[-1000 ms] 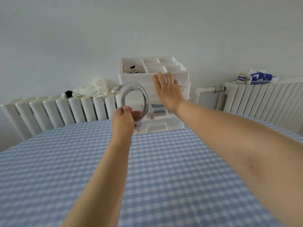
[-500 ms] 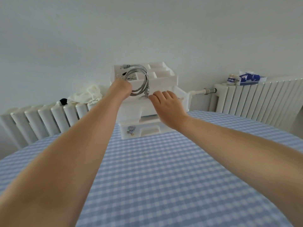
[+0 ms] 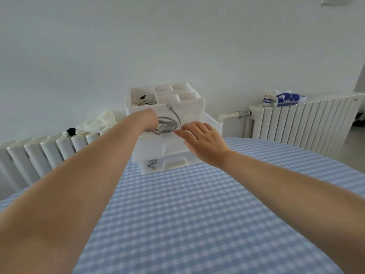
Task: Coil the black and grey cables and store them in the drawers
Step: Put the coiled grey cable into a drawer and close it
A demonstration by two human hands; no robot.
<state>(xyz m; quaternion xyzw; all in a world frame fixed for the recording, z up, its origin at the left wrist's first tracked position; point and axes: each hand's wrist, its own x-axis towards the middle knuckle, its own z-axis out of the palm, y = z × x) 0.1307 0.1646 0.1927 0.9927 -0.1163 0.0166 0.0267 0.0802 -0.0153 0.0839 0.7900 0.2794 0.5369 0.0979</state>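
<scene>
A white plastic drawer unit (image 3: 189, 111) stands at the far edge of the table. One of its upper drawers (image 3: 150, 144) is pulled out toward me. My left hand (image 3: 149, 120) reaches into that drawer and grips the coiled grey cable (image 3: 169, 123), with one plug sticking up. My right hand (image 3: 203, 142) hovers just right of the coil with fingers stretched out, fingertips close to the cable. The top tray holds a pale bundled cord with a black piece (image 3: 143, 99). No loose black cable is in view.
A blue and white checked cloth (image 3: 187, 214) covers the table. White radiators (image 3: 308, 123) stand behind, left and right. A white cloth and a small black item (image 3: 71, 131) lie on the left radiator; a blue packet (image 3: 288, 98) and a small jar sit on the right one.
My left hand has lowered the grey coil from beside the top tray down into the pulled-out drawer. My right hand stayed near the drawer front, fingers now spread toward the coil.
</scene>
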